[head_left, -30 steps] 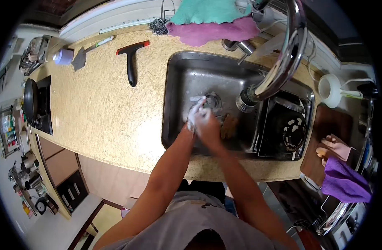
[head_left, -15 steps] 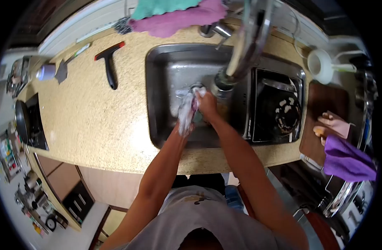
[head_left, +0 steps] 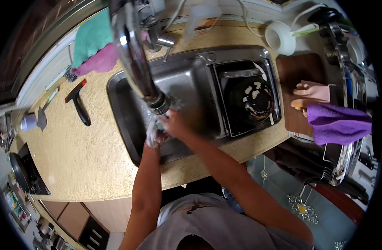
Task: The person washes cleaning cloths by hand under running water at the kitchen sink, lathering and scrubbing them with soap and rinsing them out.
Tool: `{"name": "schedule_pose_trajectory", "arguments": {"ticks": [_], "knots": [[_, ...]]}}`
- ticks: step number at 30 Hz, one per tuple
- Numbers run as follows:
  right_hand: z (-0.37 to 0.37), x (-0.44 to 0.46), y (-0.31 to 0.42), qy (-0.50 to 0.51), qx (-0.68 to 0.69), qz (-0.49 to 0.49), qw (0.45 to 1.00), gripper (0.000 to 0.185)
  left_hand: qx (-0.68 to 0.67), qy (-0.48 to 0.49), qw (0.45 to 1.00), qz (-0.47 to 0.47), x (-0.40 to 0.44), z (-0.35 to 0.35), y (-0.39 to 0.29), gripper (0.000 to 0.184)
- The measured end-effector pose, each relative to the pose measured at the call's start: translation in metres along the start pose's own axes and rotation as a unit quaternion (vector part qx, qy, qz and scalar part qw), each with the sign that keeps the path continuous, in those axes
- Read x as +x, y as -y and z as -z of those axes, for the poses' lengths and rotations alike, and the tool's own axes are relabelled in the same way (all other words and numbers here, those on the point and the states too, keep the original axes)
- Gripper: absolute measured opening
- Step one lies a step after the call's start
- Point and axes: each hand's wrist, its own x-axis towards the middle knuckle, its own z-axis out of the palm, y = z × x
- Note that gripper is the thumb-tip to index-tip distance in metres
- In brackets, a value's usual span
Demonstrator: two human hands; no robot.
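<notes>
My left hand (head_left: 152,134), coated in white suds, is low over the left part of the steel sink (head_left: 184,81). Against it from the right presses my right hand (head_left: 175,124), its fingers curled in and somewhat blurred. Between the two hands a small green patch (head_left: 159,125) shows, too covered by foam and fingers to name. Both hands are just below the mouth of the faucet (head_left: 157,103), and its spout hides part of the basin. My left fingers are bent and mostly under the foam.
A black rack or tray with a dark, worn-coated pan (head_left: 257,98) fills the right basin. A squeegee (head_left: 79,104) lies on the left counter. Rubber gloves (head_left: 313,92) and a purple cloth (head_left: 338,121) rest by a brown cutting board (head_left: 299,68). Green and pink cloths (head_left: 93,37) hang behind.
My view has turned, shifting the sink left and tilting it. My hands have drawn closer below the faucet mouth, still pressed together, with suds on the left one.
</notes>
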Motion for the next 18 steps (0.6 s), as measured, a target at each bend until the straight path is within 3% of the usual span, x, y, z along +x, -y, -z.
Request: {"name": "schedule_pose_trajectory", "arguments": {"ticks": [1, 7, 10, 11, 13, 16, 17, 18], "knots": [[-0.008, -0.007, 0.001, -0.041, -0.009, 0.078, 0.996, 0.022, -0.006, -0.001, 1.000, -0.009, 0.001, -0.002, 0.001, 0.037], [-0.045, -0.023, -0.013, -0.008, -0.306, 0.065, 0.950, 0.020, -0.075, 0.061, 0.994, -0.056, 0.007, -0.018, 0.015, 0.037], [-0.027, 0.032, -0.053, -0.077, -0.175, -0.018, 0.981, 0.024, -0.128, 0.089, 0.983, -0.102, 0.016, -0.036, 0.029, 0.038], [-0.030, 0.030, -0.051, -0.076, -0.175, -0.018, 0.981, 0.024, -0.064, -0.037, 0.991, -0.115, 0.006, -0.053, 0.024, 0.038], [-0.035, 0.020, -0.037, 0.001, -0.165, -0.023, 0.986, 0.028, -0.034, -0.065, 0.990, -0.121, 0.003, -0.062, 0.024, 0.038], [-0.034, 0.001, -0.021, -0.015, -0.123, -0.013, 0.992, 0.032, 0.059, -0.159, 0.976, -0.134, -0.005, -0.066, 0.019, 0.037], [-0.032, 0.011, -0.033, -0.075, -0.164, -0.069, 0.981, 0.030, 0.095, -0.189, 0.967, -0.138, -0.006, -0.065, 0.011, 0.037], [-0.018, 0.024, -0.035, -0.011, -0.172, -0.096, 0.980, 0.026, 0.167, -0.163, 0.960, -0.153, -0.003, -0.052, 0.006, 0.036]]}}
